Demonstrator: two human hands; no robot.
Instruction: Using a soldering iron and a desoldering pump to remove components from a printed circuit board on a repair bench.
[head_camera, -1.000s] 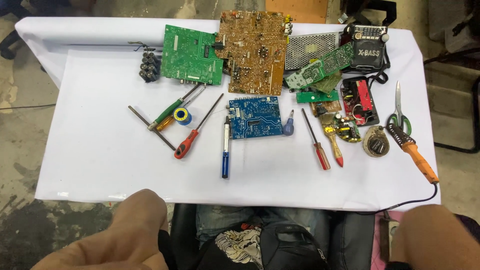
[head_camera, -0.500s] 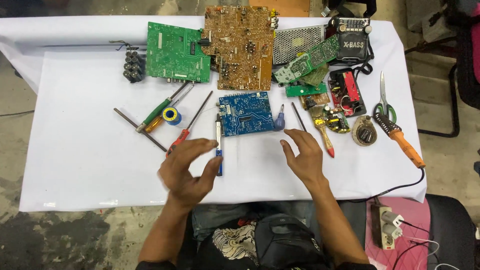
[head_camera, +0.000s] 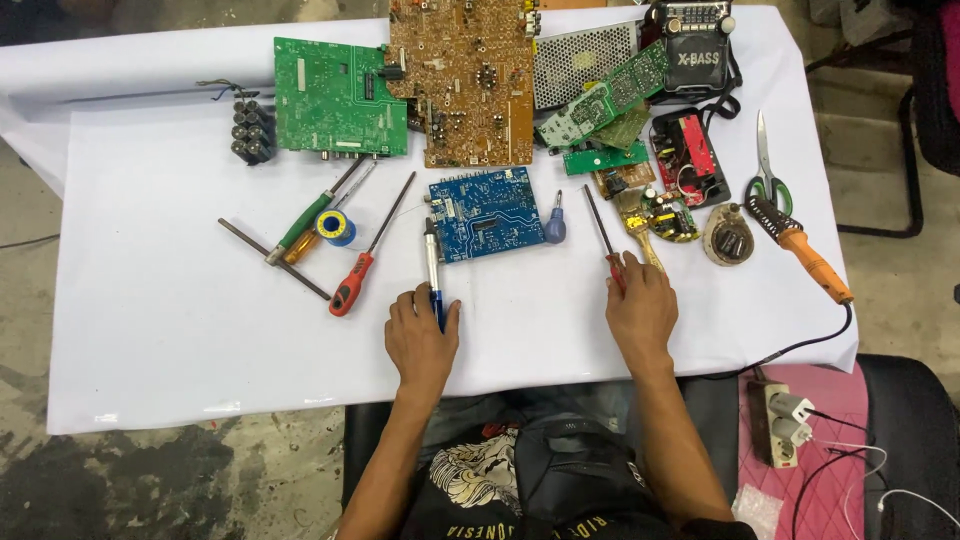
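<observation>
On the white table cover (head_camera: 150, 330), near its front edge, the left hand (head_camera: 420, 335) is laid palm down with its fingers loosely curled about the lower end of a blue-handled tool (head_camera: 432, 268), which lies just left of the blue circuit board (head_camera: 487, 213). The right hand (head_camera: 640, 308) is closed lightly over the handle of a red screwdriver (head_camera: 600, 232), whose shaft points up past a small blue-grey screwdriver (head_camera: 554, 222). An orange soldering iron (head_camera: 805, 252) is seen well apart, to the right.
</observation>
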